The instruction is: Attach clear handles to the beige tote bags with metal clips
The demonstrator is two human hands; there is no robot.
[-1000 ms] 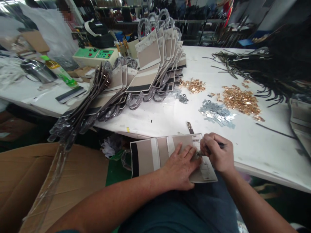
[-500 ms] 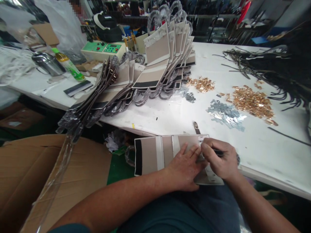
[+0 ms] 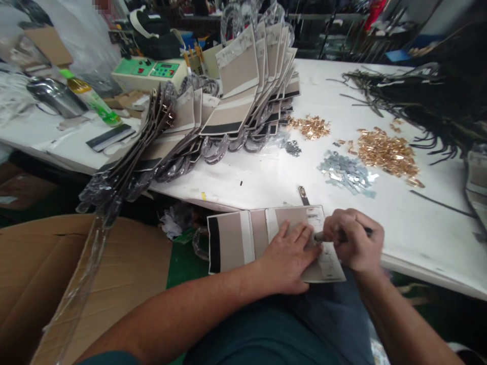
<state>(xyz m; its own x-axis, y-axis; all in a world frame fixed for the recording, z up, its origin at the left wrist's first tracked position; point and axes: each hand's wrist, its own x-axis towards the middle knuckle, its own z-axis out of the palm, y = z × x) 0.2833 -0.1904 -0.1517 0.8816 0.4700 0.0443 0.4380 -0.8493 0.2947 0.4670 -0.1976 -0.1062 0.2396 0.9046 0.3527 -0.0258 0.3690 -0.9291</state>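
Note:
A beige bag panel point(image 3: 228, 238) with a black end strip and pale bands lies across my lap against the table edge. My left hand point(image 3: 287, 258) is spread flat on it, pressing it down. Closed in a fist, my right hand point(image 3: 357, 238) grips a dark pen-like tool point(image 3: 320, 236) with a greyish end. That end points at the panel just beside my left fingertips; whether it touches is unclear. A dark strap with a gold buckle point(image 3: 303, 193) sticks out beyond the panel's far edge. A plastic-wrapped handle point(image 3: 201, 243) shows at its left.
Several similar bag panels with wrapped handles point(image 3: 236, 106) are stacked on the white table point(image 3: 266, 177). Flat silver plates point(image 3: 346, 173) and gold fittings point(image 3: 388, 154) lie in piles to the right. Dark straps point(image 3: 411, 106) hang beyond. A cardboard box point(image 3: 133, 284) stands at left.
My right hand has drawn back slightly to the right, so the tool's greyish end now shows. My left hand stays on the panel. The whole view has shifted a little.

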